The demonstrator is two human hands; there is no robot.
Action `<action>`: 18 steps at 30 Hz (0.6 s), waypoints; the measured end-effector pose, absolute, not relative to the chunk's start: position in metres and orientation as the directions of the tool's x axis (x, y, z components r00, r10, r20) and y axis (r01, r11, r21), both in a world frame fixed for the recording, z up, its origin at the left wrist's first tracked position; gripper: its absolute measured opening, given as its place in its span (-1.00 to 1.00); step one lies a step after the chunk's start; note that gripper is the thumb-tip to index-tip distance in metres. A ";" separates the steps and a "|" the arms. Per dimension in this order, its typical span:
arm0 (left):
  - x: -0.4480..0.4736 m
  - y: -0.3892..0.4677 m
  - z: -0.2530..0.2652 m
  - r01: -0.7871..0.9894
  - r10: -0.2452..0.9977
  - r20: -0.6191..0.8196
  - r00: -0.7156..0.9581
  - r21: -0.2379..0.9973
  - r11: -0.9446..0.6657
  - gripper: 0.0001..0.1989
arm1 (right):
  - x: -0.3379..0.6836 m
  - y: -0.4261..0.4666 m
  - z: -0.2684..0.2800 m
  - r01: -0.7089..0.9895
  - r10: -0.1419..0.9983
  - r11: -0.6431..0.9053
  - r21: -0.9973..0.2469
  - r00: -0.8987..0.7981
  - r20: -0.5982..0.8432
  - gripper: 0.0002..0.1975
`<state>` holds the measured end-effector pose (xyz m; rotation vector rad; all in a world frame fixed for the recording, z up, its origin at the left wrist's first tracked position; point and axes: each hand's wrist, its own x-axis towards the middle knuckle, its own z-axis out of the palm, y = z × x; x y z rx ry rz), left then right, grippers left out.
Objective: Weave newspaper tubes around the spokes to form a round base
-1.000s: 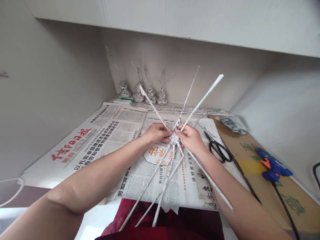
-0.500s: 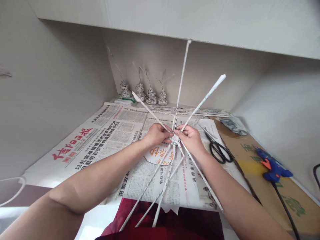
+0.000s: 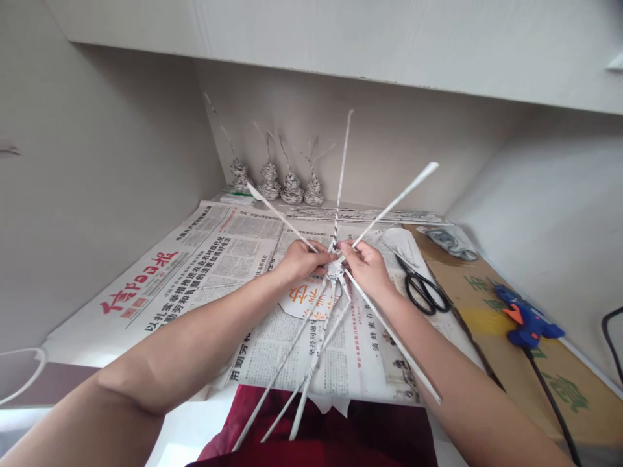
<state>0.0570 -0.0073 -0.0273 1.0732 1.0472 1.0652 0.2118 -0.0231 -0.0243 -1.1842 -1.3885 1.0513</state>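
Observation:
Between my two hands is a small woven paper base (image 3: 335, 270), with several long rolled-paper strips fanning out from it. My left hand (image 3: 307, 259) pinches its left edge, thumb and fingers closed. My right hand (image 3: 364, 263) grips the upper right edge, thumb on top, near the root of a white paper strip (image 3: 396, 202) that slants up to the right. Another paper strip (image 3: 343, 172) stands up at the back, dark-striped near its foot. More strips hang down toward my lap. A white card with orange characters (image 3: 299, 299) lies beneath.
Newspaper (image 3: 195, 272) covers the table. Black-handled scissors (image 3: 422, 292) and a blue glue gun (image 3: 528, 318) on cardboard (image 3: 487, 305) are at right. Several gourd-shaped woven pieces (image 3: 292, 188) stand at the back beside loose paper strips (image 3: 379, 215). A shelf (image 3: 311, 39) overhangs.
The woven base has shifted slightly left and tilted between my hands. The upright strip's tip has dropped and moved left. Both hands keep their hold; the camera view has shifted a little.

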 end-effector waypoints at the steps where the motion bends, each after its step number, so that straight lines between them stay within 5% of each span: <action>1: 0.057 -0.006 -0.027 -0.158 0.984 -0.118 0.133 0.978 0.139 -0.68 | 0.212 -0.023 -0.023 0.118 0.988 0.155 -0.981 -0.030 0.152 -0.68; 11: 0.065 -0.011 -0.023 -0.301 0.985 -0.104 0.139 0.943 0.143 -0.80 | 0.212 -0.021 -0.028 -0.097 0.986 -0.116 -0.988 -0.131 -0.103 -0.61; 18: 0.067 -0.010 -0.026 -0.287 0.987 -0.128 0.094 0.946 0.150 -0.84 | 0.205 -0.019 -0.031 -0.135 0.992 -0.116 -0.984 0.027 -0.120 -0.73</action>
